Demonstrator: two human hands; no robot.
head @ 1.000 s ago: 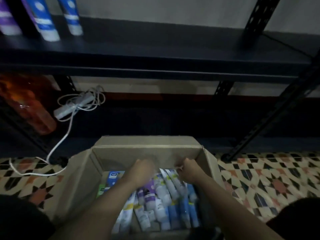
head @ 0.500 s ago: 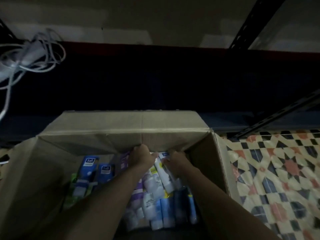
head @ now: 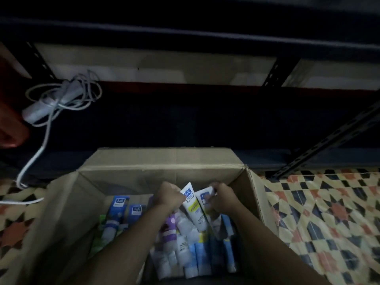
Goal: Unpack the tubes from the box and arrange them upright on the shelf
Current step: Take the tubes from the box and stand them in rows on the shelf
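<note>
A dark metal shelf point(head: 185, 36) ran across the top of the view, above a patterned tile floor point(head: 329, 212). An open cardboard box point(head: 164, 161) stood on the floor in front of it, packed with tubes point(head: 197, 256) lying on their sides. A white power strip point(head: 51, 99) with a coiled cord lay to the left, on the lower level. Both hands were inside the box. The left hand point(head: 170, 197) was curled round a white tube point(head: 193, 206) with a yellow band. The right hand point(head: 223, 199) gripped a second tube point(head: 202, 198), and both tubes were tilted up out of the pile.
</note>
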